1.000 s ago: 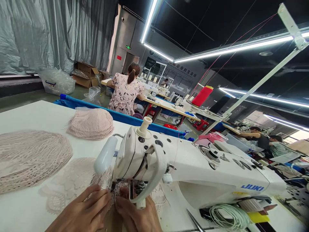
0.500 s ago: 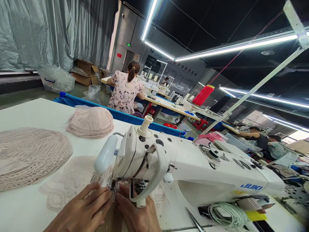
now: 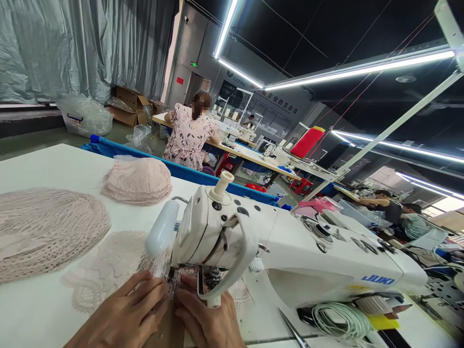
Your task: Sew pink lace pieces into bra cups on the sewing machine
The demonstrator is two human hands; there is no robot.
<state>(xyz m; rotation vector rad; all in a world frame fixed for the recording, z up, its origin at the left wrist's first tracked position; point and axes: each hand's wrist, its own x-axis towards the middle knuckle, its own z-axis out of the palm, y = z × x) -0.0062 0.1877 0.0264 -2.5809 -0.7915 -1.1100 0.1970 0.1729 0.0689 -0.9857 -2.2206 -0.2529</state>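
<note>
To do this well, let the pale lace piece [image 3: 112,261] run flat into the sewing machine [image 3: 308,241], guided from both sides and never pulled; openwork like this would probably stretch or pucker if tugged. Smooth the scalloped edge before it reaches the needle area, and mind your fingertips there, since they sit very near the moving parts. A short, even feed seems the safest pace.

Your left hand [image 3: 130,307] lies palm down, fingers bent and close together, its fingertips on the lace just left of the machine's head. Your right hand [image 3: 210,311] is curled narrow just beside it, its fingers reaching in under the head behind the white curved guard [image 3: 248,251]. The guard and the head hide the fingertips, so you cannot tell from this view whether either hand truly pinches the lace or only presses it down.

The lace spreads on the white surface [image 3: 21,319] to the left of the needle area, passing beneath your left hand; part of it shows again to the right of your right hand. A broad lace pile [image 3: 47,232] lies farther left, a cup-shaped stack [image 3: 139,181] beyond it, and a pointed metal tool [image 3: 292,328] rests to your right, apart from both hands.
</note>
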